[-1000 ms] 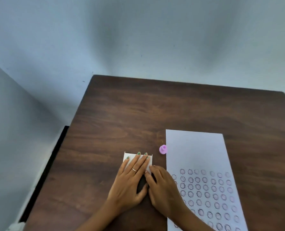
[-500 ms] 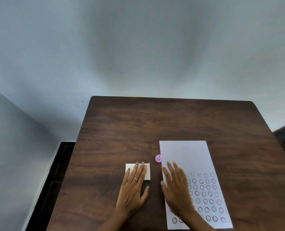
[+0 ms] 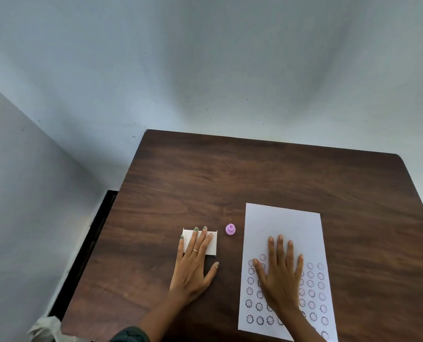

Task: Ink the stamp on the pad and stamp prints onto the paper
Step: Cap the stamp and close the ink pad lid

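Observation:
A white sheet of paper [image 3: 284, 223] lies on the right half of the brown table, its lower part covered with rows of round dark prints. My right hand [image 3: 280, 277] rests flat on it, fingers spread, over the prints. A small pink stamp [image 3: 230, 229] stands upright on the table just left of the paper's edge, touched by neither hand. Left of the stamp lies a flat white box, the ink pad [image 3: 211, 244], lid shut as far as I can see. My left hand [image 3: 193, 265] lies flat with its fingers across the pad.
The dark wooden table [image 3: 230, 174] stands in a corner against pale blue walls. A black strip of floor [image 3: 82, 255] shows along the table's left edge. Something pale and crumpled [image 3: 42, 329] sits at the bottom left.
My right hand has left the pad and moved right onto the paper, laid flat. My left hand stays on the pad. The camera view has tilted upward.

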The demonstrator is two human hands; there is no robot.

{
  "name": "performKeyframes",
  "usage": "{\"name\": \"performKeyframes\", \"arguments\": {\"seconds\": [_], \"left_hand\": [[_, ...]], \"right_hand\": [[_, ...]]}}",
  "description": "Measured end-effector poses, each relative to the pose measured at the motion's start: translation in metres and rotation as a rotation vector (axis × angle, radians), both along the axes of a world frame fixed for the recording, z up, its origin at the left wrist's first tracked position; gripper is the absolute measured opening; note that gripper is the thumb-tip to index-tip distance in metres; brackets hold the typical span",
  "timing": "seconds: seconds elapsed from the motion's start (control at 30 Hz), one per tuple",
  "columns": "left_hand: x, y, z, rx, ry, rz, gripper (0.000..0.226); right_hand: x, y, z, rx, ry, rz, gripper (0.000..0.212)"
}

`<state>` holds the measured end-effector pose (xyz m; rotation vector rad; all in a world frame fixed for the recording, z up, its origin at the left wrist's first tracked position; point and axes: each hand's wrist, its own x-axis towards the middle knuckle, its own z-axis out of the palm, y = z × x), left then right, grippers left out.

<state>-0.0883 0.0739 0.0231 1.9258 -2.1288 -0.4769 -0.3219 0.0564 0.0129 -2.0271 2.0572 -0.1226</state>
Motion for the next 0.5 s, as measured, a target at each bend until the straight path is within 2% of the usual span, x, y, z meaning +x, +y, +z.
{"name": "performKeyframes", "arguments": {"seconds": [0.5], "left_hand": [[0.001,-0.020,-0.002,-0.022,0.020,-0.024,0.073]], "right_hand": [[-0.020,-0.003,-0.001,0.001,0.001,0.026,0.074]]}}
